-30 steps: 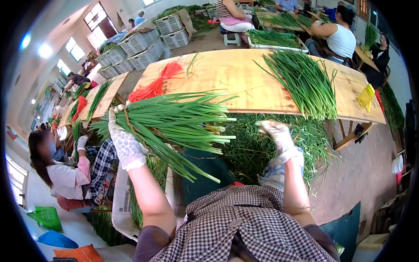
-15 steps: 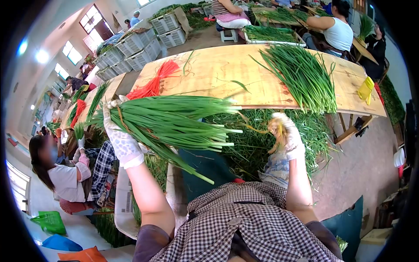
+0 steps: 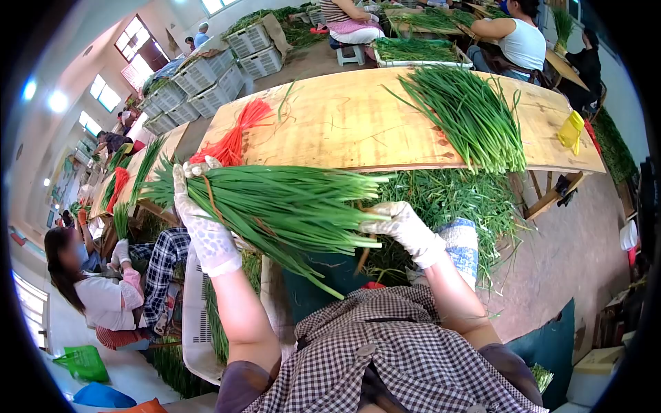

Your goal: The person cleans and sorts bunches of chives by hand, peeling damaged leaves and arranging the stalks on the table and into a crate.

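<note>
A thick bunch of garlic chives (image 3: 289,203) lies sideways across my front, its pale stem ends pointing right. My left hand (image 3: 203,234), in a white dotted glove, is closed around the leafy end. A brownish withered leaf runs across the bunch beside those fingers. At the stem ends, the gloved fingers of my right hand (image 3: 410,234) pinch the lower stems; the exact strands between the fingertips are partly hidden. On the wooden table (image 3: 344,131) rests another pile of chives (image 3: 468,120), with red ties (image 3: 237,134) to the left.
Loose green leaves (image 3: 454,199) are heaped below the table edge. A white crate (image 3: 200,323) stands by my left arm. A yellow object (image 3: 571,131) sits at the table's right end. A seated person (image 3: 103,289) works at left; others sit beyond the table. Grey crates (image 3: 217,89) are stacked behind.
My right hand has moved left to the stem ends, and the yellowed leaf strands it held are no longer in it. My left hand and its bunch have shifted slightly right and down.
</note>
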`<action>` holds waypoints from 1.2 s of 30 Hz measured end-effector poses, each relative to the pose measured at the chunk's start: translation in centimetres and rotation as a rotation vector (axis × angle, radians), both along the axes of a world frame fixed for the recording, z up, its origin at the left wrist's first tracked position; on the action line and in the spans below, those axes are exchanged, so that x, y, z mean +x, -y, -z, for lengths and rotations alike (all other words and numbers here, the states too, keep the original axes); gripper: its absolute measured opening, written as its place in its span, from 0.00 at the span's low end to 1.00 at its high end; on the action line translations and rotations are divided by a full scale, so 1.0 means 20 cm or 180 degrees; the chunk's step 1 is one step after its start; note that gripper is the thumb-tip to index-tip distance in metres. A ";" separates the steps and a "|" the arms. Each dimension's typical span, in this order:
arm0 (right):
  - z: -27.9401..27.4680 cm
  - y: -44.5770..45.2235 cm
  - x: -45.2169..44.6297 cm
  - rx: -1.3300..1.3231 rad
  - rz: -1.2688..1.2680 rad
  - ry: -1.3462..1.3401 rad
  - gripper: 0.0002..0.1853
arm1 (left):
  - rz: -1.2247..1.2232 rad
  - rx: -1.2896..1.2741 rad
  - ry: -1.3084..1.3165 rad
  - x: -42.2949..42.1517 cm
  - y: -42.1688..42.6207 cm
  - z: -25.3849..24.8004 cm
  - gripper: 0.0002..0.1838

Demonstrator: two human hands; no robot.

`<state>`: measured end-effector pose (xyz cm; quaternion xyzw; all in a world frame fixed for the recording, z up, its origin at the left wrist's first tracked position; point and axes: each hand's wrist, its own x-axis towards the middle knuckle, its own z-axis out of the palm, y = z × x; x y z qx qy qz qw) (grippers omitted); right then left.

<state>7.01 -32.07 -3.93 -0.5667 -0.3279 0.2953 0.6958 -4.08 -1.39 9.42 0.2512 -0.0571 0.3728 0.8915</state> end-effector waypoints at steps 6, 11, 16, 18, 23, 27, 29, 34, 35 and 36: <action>0.20 0.22 0.16 -0.1660 0.1073 0.0372 0.14 | -0.0163 0.0545 0.0483 -0.01 0.01 -0.02 0.14; -0.01 0.15 0.06 0.0070 0.1215 0.0152 0.31 | -0.0151 0.0303 0.0428 0.00 0.05 -0.03 0.11; -0.18 0.03 -0.01 0.0174 0.1628 -0.0028 0.11 | -0.0222 -0.0005 -0.0106 0.07 -0.01 0.05 0.13; -0.17 0.09 0.02 0.0311 0.1810 0.0117 0.11 | -0.0511 -0.0314 -0.0249 0.04 0.02 0.03 0.13; 0.28 0.34 0.31 0.0345 0.2251 -0.0287 0.11 | -0.0329 0.0292 -0.0098 0.00 -0.15 0.14 0.15; 0.24 0.23 0.13 -0.1245 0.0788 0.0616 0.16 | -0.0426 0.0334 0.0048 0.03 -0.17 0.16 0.14; 0.14 0.08 0.02 -0.0638 -0.0067 0.0512 0.16 | -0.0350 0.0239 0.0173 0.04 -0.17 0.16 0.14; 0.11 -0.20 -0.09 0.0360 0.0273 -0.1626 0.13 | -0.0201 0.0388 0.0237 0.04 -0.16 0.16 0.13; 0.09 -0.20 -0.08 0.0792 0.0107 -0.2163 0.11 | -0.0320 0.0419 0.0257 0.04 -0.16 0.15 0.12; 0.10 -0.21 -0.07 0.1035 0.0133 -0.2176 0.11 | -0.0323 0.0422 0.0261 0.04 -0.18 0.16 0.12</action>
